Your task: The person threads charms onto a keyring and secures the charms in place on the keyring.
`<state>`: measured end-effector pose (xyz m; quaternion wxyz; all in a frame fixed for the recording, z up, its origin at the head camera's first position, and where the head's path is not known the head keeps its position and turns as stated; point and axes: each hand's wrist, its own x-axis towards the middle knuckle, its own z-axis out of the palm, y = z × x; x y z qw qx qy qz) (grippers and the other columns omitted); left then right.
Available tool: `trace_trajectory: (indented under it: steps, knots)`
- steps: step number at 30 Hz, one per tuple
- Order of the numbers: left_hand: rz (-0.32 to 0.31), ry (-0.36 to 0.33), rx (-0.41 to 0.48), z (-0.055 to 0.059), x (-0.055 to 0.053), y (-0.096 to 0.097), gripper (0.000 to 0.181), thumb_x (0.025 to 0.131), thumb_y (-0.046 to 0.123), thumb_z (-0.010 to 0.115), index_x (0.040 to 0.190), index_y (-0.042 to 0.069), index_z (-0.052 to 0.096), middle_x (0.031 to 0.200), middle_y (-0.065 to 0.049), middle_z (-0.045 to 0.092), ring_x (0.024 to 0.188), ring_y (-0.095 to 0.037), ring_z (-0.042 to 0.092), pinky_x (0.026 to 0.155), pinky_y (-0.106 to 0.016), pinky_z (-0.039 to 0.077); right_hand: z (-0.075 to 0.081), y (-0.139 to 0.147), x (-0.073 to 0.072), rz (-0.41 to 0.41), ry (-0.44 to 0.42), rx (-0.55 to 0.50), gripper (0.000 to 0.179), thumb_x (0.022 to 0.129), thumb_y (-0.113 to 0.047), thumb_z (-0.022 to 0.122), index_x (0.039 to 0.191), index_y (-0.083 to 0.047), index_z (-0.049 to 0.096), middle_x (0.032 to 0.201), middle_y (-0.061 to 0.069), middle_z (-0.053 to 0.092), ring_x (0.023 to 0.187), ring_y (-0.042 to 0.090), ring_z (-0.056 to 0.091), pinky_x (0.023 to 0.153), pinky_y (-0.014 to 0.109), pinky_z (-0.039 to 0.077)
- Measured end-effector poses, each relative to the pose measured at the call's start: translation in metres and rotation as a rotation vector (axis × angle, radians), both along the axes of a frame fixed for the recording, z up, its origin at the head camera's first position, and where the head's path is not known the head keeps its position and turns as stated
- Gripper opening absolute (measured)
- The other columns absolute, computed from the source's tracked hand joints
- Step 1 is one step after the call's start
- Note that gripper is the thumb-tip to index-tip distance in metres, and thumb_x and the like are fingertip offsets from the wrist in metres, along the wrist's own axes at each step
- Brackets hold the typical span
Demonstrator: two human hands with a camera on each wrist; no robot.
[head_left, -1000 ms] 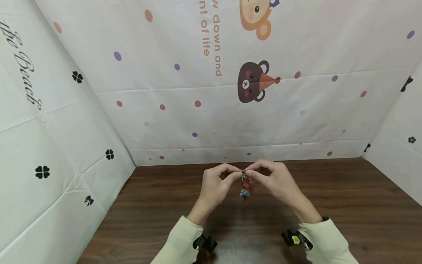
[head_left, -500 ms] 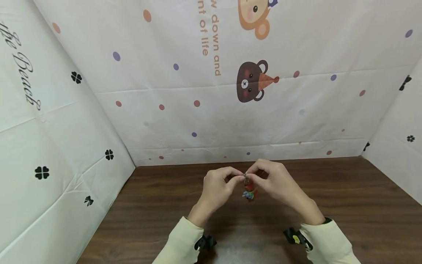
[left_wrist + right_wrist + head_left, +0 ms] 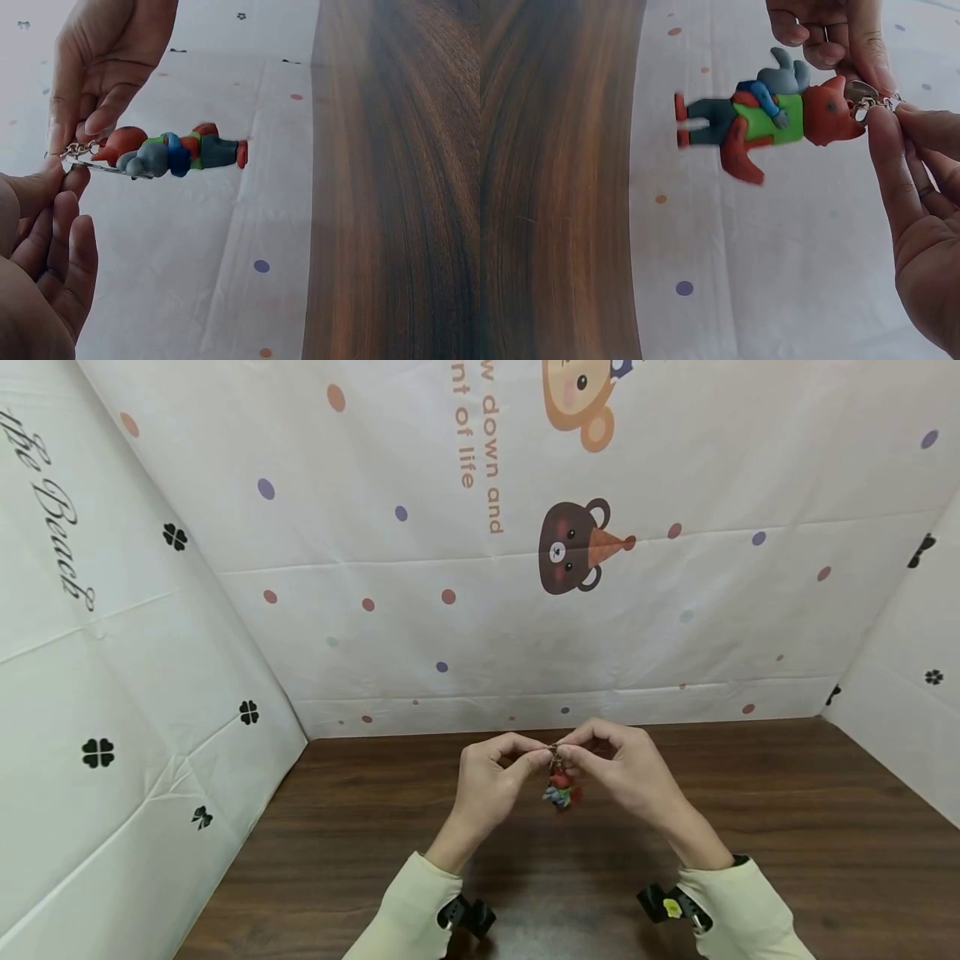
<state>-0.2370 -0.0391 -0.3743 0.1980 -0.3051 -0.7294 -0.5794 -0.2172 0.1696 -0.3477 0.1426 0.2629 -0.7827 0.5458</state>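
Observation:
A keychain [image 3: 559,790] hangs above the table between the two hands. Its figure is a red-orange fox in a green vest [image 3: 784,120] with a small grey-blue animal [image 3: 776,82] at its side. My left hand [image 3: 486,781] pinches the metal hardware at the top between thumb and fingertip. From the other side my right hand [image 3: 624,770] pinches the same metal part, fingertips nearly meeting. Chain links [image 3: 81,150] show beside the fox's head in the left wrist view. The fingertips partly hide the ring or clasp.
Below the hands lies a dark brown wooden table [image 3: 360,860]. A white printed cloth [image 3: 337,643] rises behind its far edge, with more cloth at the left [image 3: 150,677] and right [image 3: 915,710]. Black wrist cameras [image 3: 474,917] sit at both cuffs.
The keychain figure has swung and turned a little beneath the fingers. Both hands dipped slightly, then came back up, still pinching the metal part.

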Motion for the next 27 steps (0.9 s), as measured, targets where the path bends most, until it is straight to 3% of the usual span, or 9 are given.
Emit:
trace_trajectory:
  steps: [4, 12, 15, 22, 27]
  knots:
    - [-0.011, -0.018, 0.017, 0.0012, 0.0004, -0.0001, 0.005, 0.097, 0.014, 0.081, 0.097, 0.01, 0.083, 0.093, 0.005, 0.079, 0.083, -0.014, 0.074, 0.07, -0.03, 0.058, 0.0002, -0.0001, -0.0005, 0.013, -0.008, -0.036, 0.004, 0.099, -0.002, 0.075, 0.101, -0.004, 0.077, 0.094, 0.008, 0.077, 0.077, 0.017, 0.074, 0.068, 0.032, 0.062]
    - [0.007, -0.004, 0.018, 0.0015, 0.0014, -0.0001, 0.006, 0.097, 0.015, 0.081, 0.097, 0.009, 0.083, 0.091, 0.004, 0.078, 0.07, -0.022, 0.067, 0.059, -0.028, 0.049, -0.0003, 0.0012, -0.0019, 0.04, -0.033, -0.08, 0.004, 0.098, 0.0, 0.075, 0.101, -0.002, 0.076, 0.093, 0.011, 0.077, 0.077, 0.02, 0.075, 0.07, 0.034, 0.063]
    - [0.0, 0.016, 0.01, 0.0018, 0.0019, 0.0005, 0.007, 0.098, 0.016, 0.079, 0.099, 0.009, 0.081, 0.092, 0.004, 0.078, 0.075, -0.023, 0.07, 0.064, -0.029, 0.053, -0.0003, 0.0011, -0.0015, 0.034, -0.036, -0.08, 0.004, 0.099, -0.001, 0.075, 0.102, -0.003, 0.076, 0.094, 0.011, 0.077, 0.077, 0.021, 0.076, 0.07, 0.036, 0.063]
    - [-0.017, 0.062, -0.011, 0.0027, -0.0001, 0.0015, 0.007, 0.102, 0.016, 0.075, 0.103, 0.009, 0.077, 0.103, 0.003, 0.078, 0.093, -0.012, 0.072, 0.081, -0.033, 0.059, -0.0005, 0.0003, -0.0031, 0.024, -0.042, -0.07, 0.004, 0.099, -0.005, 0.076, 0.103, -0.005, 0.077, 0.1, 0.009, 0.077, 0.084, 0.021, 0.076, 0.073, 0.039, 0.064]
    - [-0.037, 0.053, -0.016, 0.0038, -0.002, 0.0002, 0.008, 0.102, 0.017, 0.073, 0.103, 0.009, 0.076, 0.1, 0.004, 0.075, 0.091, -0.013, 0.07, 0.081, -0.033, 0.058, 0.0003, 0.0006, -0.0051, 0.034, -0.045, -0.06, 0.003, 0.1, -0.006, 0.075, 0.103, -0.006, 0.076, 0.1, 0.008, 0.077, 0.085, 0.021, 0.076, 0.074, 0.043, 0.064]
